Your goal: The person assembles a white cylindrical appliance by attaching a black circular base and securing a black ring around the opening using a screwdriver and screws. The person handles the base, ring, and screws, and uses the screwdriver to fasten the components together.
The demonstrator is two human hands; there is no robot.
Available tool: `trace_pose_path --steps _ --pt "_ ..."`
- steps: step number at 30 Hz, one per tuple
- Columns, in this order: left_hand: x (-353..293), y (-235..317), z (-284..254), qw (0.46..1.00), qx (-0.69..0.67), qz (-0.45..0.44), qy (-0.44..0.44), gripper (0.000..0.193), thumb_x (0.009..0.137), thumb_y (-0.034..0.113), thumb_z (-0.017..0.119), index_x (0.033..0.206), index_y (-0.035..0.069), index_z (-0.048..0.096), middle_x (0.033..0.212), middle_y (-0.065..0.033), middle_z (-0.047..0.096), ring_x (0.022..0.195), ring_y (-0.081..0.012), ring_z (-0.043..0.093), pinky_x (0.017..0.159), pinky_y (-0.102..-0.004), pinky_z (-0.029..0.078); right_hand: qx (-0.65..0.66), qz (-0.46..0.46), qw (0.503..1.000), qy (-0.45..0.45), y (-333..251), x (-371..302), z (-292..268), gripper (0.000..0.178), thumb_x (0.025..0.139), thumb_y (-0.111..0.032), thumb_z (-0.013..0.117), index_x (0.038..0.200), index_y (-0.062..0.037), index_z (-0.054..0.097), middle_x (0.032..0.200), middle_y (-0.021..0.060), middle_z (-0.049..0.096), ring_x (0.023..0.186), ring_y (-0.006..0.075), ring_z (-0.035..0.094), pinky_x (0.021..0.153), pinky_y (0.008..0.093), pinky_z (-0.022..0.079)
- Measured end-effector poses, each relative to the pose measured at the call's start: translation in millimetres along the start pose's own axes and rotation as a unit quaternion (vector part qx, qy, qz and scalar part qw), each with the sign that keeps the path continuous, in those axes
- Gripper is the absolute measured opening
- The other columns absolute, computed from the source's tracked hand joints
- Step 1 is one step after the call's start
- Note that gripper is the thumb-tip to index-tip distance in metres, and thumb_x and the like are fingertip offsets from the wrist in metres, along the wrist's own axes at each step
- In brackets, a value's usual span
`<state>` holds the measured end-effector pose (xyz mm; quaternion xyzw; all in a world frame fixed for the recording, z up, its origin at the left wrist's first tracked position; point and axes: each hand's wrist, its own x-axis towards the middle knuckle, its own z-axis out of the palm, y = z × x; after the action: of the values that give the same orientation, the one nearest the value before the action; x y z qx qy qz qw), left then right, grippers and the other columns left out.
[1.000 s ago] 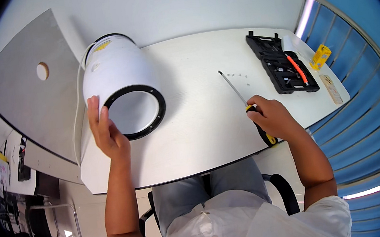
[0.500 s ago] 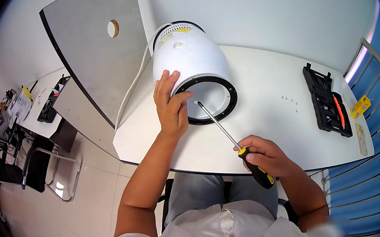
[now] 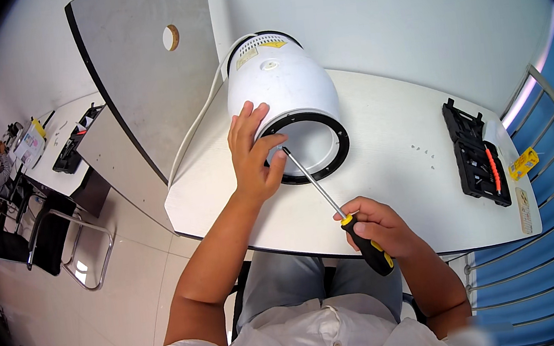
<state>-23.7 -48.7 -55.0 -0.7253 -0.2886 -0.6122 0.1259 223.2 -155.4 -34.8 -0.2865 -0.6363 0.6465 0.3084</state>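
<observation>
A white rounded appliance housing (image 3: pixel 288 90) lies on its side on the table, its black-rimmed round opening facing me. My left hand (image 3: pixel 253 155) rests its upper fingers on the housing, beside the rim. Its thumb and forefinger close around a small silver screw (image 3: pixel 280 148), partly hidden by the fingers. My right hand (image 3: pixel 380 226) grips the black and yellow handle of a long screwdriver (image 3: pixel 316 185). The screwdriver's shaft slants up to the left, with its tip at the screw, in front of the opening.
Several tiny screws (image 3: pixel 423 151) lie on the white table (image 3: pixel 389 194). Right of them are an open black tool case (image 3: pixel 477 160) with an orange tool and a yellow box (image 3: pixel 523 163). A white cable (image 3: pixel 199 117) runs along the grey partition (image 3: pixel 141 58). Another person sits far left.
My left thumb has moved up toward the screwdriver tip, closing on the screw. The screwdriver has shifted slightly left. The whole view has moved a little.
</observation>
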Motion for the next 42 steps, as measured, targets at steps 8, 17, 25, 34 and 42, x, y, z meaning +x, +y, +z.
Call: trace_pose_path --steps 8,17,25,34,42 --pt "-2.0 0.1 3.6 1.000 0.018 -0.008 0.005 0.022 0.069 -0.008 0.050 0.082 0.005 0.062 0.135 -0.0187 0.045 0.133 -0.0389 0.034 0.110 -0.0511 0.023 -0.056 -0.002 0.998 0.025 -2.9 -4.3 1.5 0.029 0.089 -0.008 0.047 0.117 -0.0016 0.051 0.066 -0.0013 0.053 0.059 0.0041 0.044 0.058 0.0213 0.037" --pt "-1.7 2.0 5.8 0.999 0.030 -0.001 0.017 0.033 0.063 -0.017 0.048 0.083 0.005 0.062 0.133 -0.0179 0.046 0.131 -0.0400 0.035 0.108 -0.0490 0.029 -0.112 -0.004 0.993 0.030 -14.0 -0.6 3.5 0.026 0.089 -0.009 0.048 0.114 -0.0028 0.052 0.062 -0.0034 0.050 0.057 0.0040 0.042 0.056 0.0221 0.036" --pt "-0.1 4.5 5.7 0.998 0.059 0.011 0.020 0.032 0.063 -0.016 0.055 0.083 0.007 0.064 0.133 -0.0171 0.046 0.129 -0.0392 0.038 0.107 -0.0488 0.031 -0.100 0.041 0.993 0.057 -25.4 -4.0 5.2 0.022 0.090 -0.008 0.050 0.111 -0.0027 0.053 0.064 -0.0039 0.051 0.059 0.0027 0.042 0.056 0.0213 0.036" --pt "-0.8 4.5 5.9 0.997 0.075 0.006 0.018 0.032 0.062 -0.015 0.058 0.083 0.009 0.066 0.133 -0.0159 0.046 0.129 -0.0388 0.039 0.106 -0.0477 0.033 -0.080 0.066 0.994 0.037 -40.2 -0.2 1.9 0.022 0.089 -0.009 0.052 0.110 -0.0024 0.053 0.067 -0.0037 0.053 0.060 0.0020 0.043 0.057 0.0197 0.037" --pt "-0.5 4.5 5.8 0.998 0.060 0.000 0.021 0.036 0.064 -0.018 0.054 0.085 0.009 0.065 0.133 -0.0162 0.047 0.129 -0.0389 0.039 0.106 -0.0484 0.032 -0.073 0.060 0.994 0.052 -32.1 -6.0 -2.0 0.026 0.087 -0.009 0.055 0.112 -0.0023 0.055 0.067 -0.0042 0.051 0.060 0.0026 0.043 0.057 0.0198 0.035"
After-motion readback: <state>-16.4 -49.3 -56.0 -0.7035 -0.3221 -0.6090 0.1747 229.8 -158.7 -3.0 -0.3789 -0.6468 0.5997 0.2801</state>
